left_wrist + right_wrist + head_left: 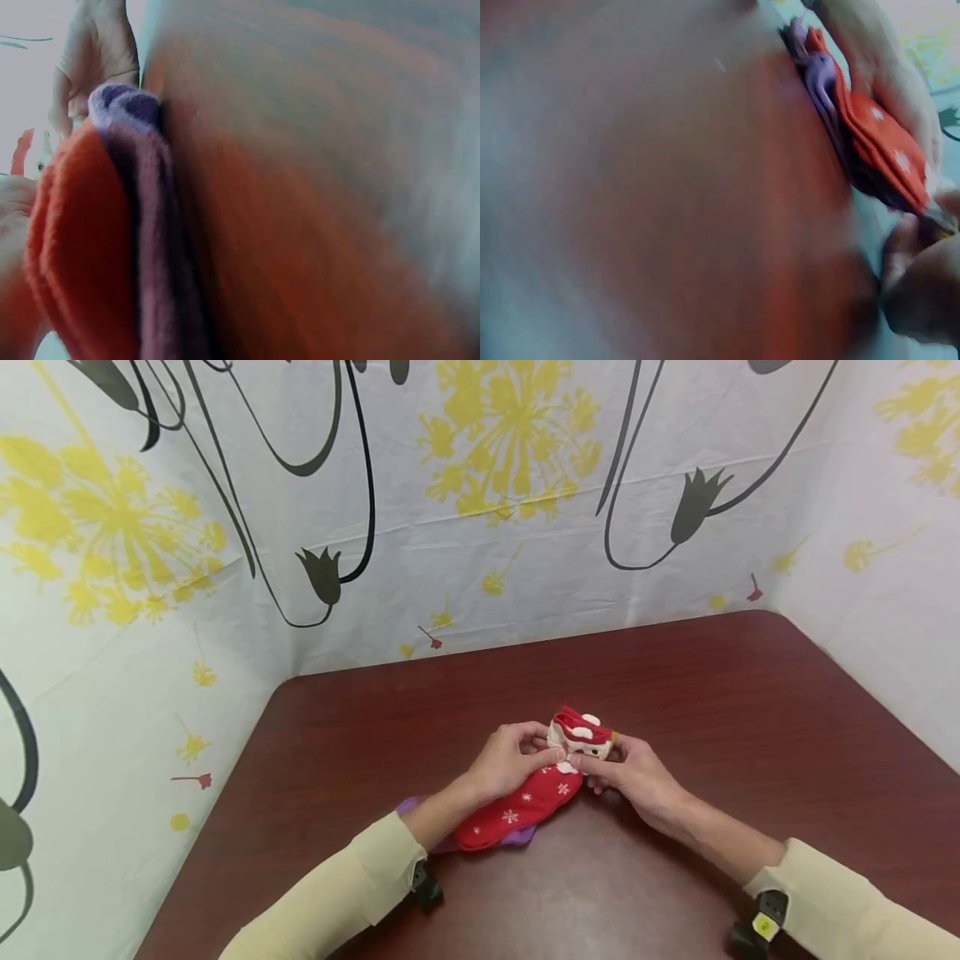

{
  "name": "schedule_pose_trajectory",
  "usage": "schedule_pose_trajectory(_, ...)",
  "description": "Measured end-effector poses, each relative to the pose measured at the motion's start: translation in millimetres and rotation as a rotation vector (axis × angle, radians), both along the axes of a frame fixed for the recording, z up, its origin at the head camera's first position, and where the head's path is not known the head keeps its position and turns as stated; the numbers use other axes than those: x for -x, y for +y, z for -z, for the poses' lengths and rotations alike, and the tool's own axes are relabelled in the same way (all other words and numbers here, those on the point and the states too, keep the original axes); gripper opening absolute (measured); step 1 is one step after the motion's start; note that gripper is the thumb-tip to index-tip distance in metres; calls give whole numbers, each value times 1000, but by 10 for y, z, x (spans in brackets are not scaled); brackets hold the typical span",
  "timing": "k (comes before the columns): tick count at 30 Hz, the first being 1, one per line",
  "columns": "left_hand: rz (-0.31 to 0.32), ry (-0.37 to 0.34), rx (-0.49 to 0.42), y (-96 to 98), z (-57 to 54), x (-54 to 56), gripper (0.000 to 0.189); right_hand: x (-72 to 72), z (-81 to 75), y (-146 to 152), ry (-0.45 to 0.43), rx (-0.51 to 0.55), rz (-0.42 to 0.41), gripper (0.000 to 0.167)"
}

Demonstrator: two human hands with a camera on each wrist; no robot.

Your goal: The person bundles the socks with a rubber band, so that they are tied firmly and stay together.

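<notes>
A pair of red socks with white snowflakes lies slantwise on the table in the head view, its red-and-white cuff end pointing away. My left hand pinches the left side of the cuff between thumb and fingers. On the other side my right hand grips the same cuff, its thumb on top. Purple socks lie beneath the red ones, mostly covered. In the left wrist view the red fabric stands in layers against the purple fabric. Fingers behind the cuff are hidden.
The dark red-brown table has rounded far corners. Light cloth walls with yellow and grey plant prints rise behind it and along both sides. Each wrist wears a small black camera below a pale sleeve.
</notes>
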State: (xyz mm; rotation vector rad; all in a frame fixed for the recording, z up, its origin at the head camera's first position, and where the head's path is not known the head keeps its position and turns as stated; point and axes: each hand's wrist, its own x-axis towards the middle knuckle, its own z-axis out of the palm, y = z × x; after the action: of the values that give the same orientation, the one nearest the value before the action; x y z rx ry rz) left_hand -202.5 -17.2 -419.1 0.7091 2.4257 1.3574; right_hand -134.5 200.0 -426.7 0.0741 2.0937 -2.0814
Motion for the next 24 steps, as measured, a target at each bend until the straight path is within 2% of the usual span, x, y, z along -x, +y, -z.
schedule_pose_trajectory(4,97,-33,-32,-4,-23,20,37,94,-123,122,-4,-109,-153,61)
schedule_pose_trajectory(8,163,-48,-22,-16,-56,33,40,186,-236,204,96,-255,-246,57)
schedule_pose_trajectory(10,197,-78,-3,-41,-71,35,42,220,-276,225,132,-307,-280,57)
schedule_pose_trajectory(12,233,-101,41,-88,-90,40,47,247,-302,245,132,-338,-305,60)
schedule_pose_trajectory(15,279,-114,156,-197,-120,57,60,266,-335,295,126,-386,-326,65)
schedule_pose_trajectory(18,311,-91,298,-333,-157,78,70,274,-354,349,135,-415,-326,65)
schedule_pose_trajectory(21,340,-72,403,-476,-198,87,67,270,-365,399,153,-423,-314,63)
schedule_pose_trajectory(24,372,-80,462,-628,-231,82,53,260,-373,457,142,-413,-308,63)
